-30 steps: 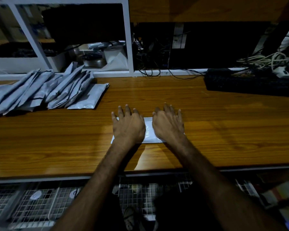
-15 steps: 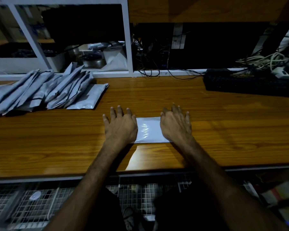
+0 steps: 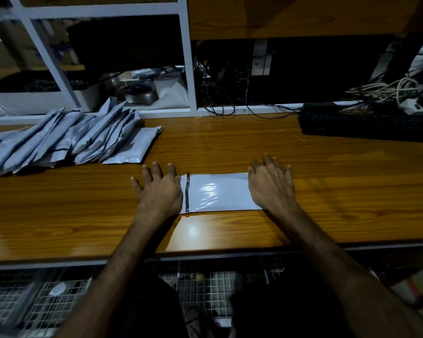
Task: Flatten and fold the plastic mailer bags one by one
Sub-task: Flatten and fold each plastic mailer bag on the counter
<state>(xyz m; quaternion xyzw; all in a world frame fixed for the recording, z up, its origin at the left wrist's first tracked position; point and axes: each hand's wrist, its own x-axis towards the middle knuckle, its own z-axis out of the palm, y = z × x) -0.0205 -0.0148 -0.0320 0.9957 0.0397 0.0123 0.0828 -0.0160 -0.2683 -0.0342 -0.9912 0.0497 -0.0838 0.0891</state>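
A white plastic mailer bag (image 3: 217, 192) lies flat on the wooden table (image 3: 230, 147), with a dark strip near its left end. My left hand (image 3: 159, 191) presses palm-down on the bag's left end, fingers straight and spread. On the right end my right hand (image 3: 270, 186) presses flat in the same way. Both ends of the bag are hidden under my hands. A pile of grey mailer bags (image 3: 66, 140) lies at the back left of the table.
A black keyboard (image 3: 366, 124) lies at the back right, with tangled cables (image 3: 388, 90) behind it. A white-framed shelf (image 3: 189, 69) holding clutter runs along the back edge. Wire mesh baskets (image 3: 47, 301) sit below the table's front edge.
My hands have slid apart along the bag, left hand leftward and right hand rightward. More of the white bag shows between them, and its dark strip has come into view.
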